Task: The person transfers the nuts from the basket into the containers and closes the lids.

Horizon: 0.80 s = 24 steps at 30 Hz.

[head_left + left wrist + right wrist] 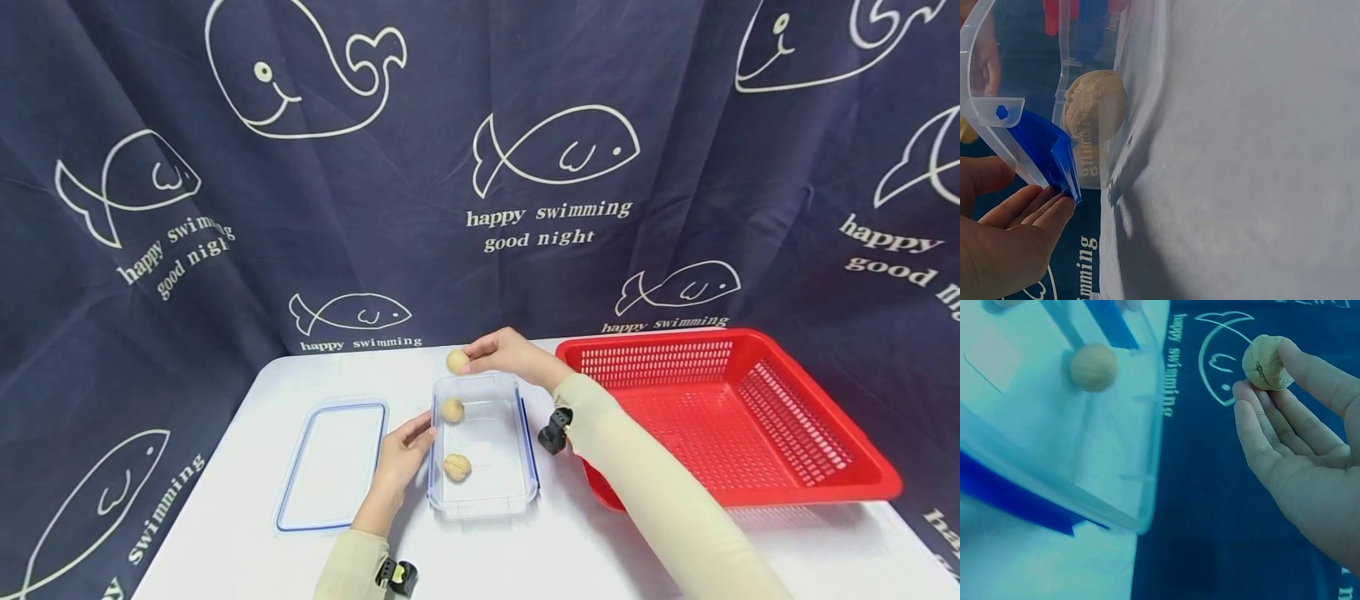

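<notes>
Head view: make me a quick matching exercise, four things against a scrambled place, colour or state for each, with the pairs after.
Things
1. Basket
2. Lid
3. Container
4. Right hand

Descriptions
A. Pinches a single walnut
B. Has two walnuts inside
C. Red, with perforated walls
D. Lies on the left of the table

Pairs: 1-C, 2-D, 3-B, 4-A

Room abv box, basket in way R
</notes>
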Motion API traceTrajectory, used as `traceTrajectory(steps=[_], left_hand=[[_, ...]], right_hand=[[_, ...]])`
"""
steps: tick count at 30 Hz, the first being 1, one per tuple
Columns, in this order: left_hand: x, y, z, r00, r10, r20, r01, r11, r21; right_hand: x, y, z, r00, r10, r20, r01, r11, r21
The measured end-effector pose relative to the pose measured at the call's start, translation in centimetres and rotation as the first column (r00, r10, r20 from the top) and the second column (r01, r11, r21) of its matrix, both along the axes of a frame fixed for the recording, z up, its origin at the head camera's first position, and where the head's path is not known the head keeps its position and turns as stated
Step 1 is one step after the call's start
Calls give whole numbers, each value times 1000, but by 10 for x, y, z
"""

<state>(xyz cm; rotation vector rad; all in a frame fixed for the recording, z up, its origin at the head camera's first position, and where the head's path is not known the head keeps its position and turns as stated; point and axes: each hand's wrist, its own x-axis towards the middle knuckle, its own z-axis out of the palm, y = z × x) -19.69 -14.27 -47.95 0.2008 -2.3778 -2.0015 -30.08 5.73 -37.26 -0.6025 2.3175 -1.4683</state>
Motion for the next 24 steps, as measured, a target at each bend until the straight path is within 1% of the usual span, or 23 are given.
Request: traceTrajectory(steps=[5,11,18,22,24], left_hand=[[0,0,-1,1000,-5,-1,5,1000,0],[-1,-1,-1,1000,-8,1,8,1000,4],[-2,-2,-1,1000,-16,5,16,1000,-3],[-2,-2,-1,1000,-18,5,18,1000,-6],[-2,-2,-1,1000,-15,6,15,1000,-3]], right_hand=[[1,-12,-12,999,31,17,-32,997,73],[0,-20,-24,998,44,44,-49,994,102],[3,-28,-36,990,15,139,-35,990,137],[5,-30,-43,985,-6,170,-24,984,174],[6,-31,-45,985,-14,171,-22,978,209]])
